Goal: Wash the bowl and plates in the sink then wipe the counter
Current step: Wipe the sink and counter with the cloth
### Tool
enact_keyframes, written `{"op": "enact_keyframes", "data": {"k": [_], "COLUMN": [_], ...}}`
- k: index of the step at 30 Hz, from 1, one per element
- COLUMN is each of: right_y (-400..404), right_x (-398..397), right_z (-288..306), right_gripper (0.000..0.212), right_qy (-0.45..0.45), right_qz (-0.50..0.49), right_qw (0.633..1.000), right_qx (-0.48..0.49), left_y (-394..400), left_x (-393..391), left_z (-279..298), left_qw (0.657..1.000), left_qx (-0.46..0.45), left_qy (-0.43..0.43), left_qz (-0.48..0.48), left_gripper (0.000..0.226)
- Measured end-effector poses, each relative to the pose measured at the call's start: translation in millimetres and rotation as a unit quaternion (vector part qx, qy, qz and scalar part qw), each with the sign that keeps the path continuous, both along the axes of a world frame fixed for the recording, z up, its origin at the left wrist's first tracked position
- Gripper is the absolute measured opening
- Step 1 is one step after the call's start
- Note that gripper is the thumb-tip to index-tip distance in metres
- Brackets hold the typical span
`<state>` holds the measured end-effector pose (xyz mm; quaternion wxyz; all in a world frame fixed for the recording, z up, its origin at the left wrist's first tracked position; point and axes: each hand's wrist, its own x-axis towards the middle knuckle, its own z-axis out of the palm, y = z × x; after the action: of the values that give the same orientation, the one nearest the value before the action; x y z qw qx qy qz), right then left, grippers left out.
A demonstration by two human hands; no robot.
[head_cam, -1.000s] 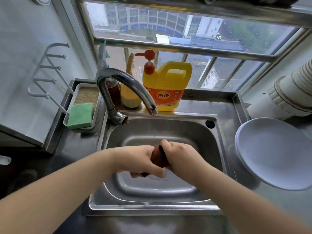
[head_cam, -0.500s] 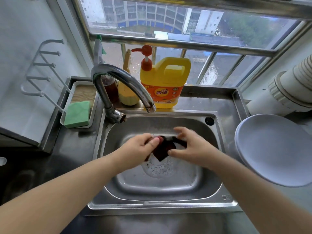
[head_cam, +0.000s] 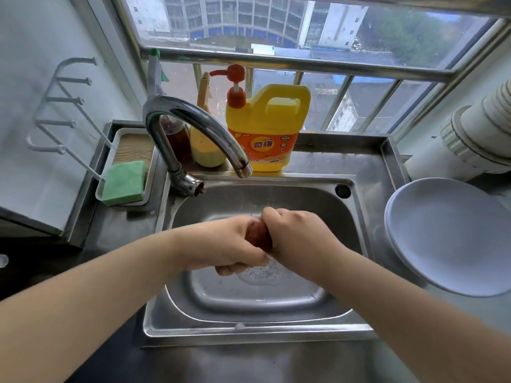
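Over the sink (head_cam: 356,205), a dark red cloth (head_cam: 257,234) is squeezed tight between the left hand (head_cam: 229,244) and right hand (head_cam: 298,233), so dirty drops could be splashed onto the clean plates (head_cam: 445,233) stacked on the worktop (head_cam: 116,228) nearby.

The steel sink (head_cam: 356,217) is sitting empty of dishes, just a little foamy puddle near the drain. A dark red cloth (head_cam: 258,236) is getting bunched up tight above the basin. The white plates (head_cam: 448,239) are stacked off to the right on the desk (head_cam: 119,233), leaning tilted beside the sink rim.
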<state>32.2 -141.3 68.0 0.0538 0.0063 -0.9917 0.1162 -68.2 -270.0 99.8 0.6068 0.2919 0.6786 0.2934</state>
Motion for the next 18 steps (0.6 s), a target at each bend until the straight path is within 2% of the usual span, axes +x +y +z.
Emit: {"op": "enact_keyframes", "data": {"k": [2,3,5,9,11,12,13,15,17,18], "right_y": [0,0,1,5,10,11,14,20,26,28], "right_x": [-6,-8,-12,-18,-21,-22,-21,-19,-18,-17], "right_z": [12,18,24,20,14,12,8,3,-4,-7], "right_gripper": [0.016,0.007,0.007,0.008,0.007,0.009,0.01,0.006,0.027,0.031], "right_qy": [-0.078,-0.142,-0.218,-0.287,-0.313,-0.33,-0.358,-0.447,-0.526,-0.546], "right_qz": [-0.01,-0.017,-0.032,-0.069,-0.076,-0.074,-0.077,-0.089,-0.092,-0.093], "right_qw": [0.996,0.989,0.975,0.945,0.921,0.904,0.873,0.772,0.677,0.648], "right_qx": [0.039,0.024,-0.018,-0.143,-0.217,-0.262,-0.322,-0.444,-0.506,-0.523], "left_y": [8,12,15,14,13,12,11,10,8,6], "left_x": [-1,-2,-4,-14,-21,-23,-24,-21,-17,-17], "left_z": [1,0,-5,-24,-40,-46,-50,-55,-63,-68], "left_qw": [0.974,0.947,0.889,0.775,0.718,0.7,0.691,0.677,0.653,0.645], "left_qx": [-0.022,-0.026,0.002,0.08,0.203,0.255,0.287,0.313,0.336,0.344], "left_qy": [0.211,0.298,0.418,0.561,0.606,0.611,0.61,0.612,0.622,0.624], "left_qz": [-0.074,-0.117,-0.186,-0.281,-0.276,-0.266,-0.26,-0.262,-0.273,-0.275], "left_gripper": [0.029,0.028,0.024,0.024,0.022,0.02,0.018,0.017,0.023,0.028]}}
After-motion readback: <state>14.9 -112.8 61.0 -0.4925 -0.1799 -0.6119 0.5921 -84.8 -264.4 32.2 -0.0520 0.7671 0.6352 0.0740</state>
